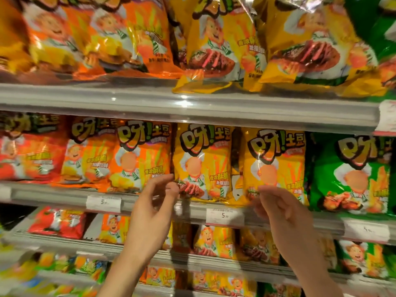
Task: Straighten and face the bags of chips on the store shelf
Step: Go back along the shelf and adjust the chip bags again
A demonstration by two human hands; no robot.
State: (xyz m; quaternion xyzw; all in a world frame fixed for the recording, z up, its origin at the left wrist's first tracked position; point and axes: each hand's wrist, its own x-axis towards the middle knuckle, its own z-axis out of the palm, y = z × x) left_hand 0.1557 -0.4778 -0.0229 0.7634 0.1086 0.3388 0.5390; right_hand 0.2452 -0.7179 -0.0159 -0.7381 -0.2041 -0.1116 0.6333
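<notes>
Two yellow chip bags stand upright on the middle shelf (192, 209): one (203, 159) at centre, another (276, 166) to its right, with a narrow dark gap between them. My left hand (150, 211) is raised just below and left of the centre bag, fingers apart, fingertips touching its lower left corner. My right hand (285, 215) hovers below the right yellow bag, fingers loosely curled and apart, holding nothing. An orange bag (141, 157) stands left of the centre bag, and a green bag (351, 174) sits at the far right.
The shelf above carries larger orange bags (96, 35) and yellow bags (214, 43), some overhanging its edge. Lower shelves hold small red, orange and yellow bags (214, 241). Price tags (225, 216) clip onto the shelf rail.
</notes>
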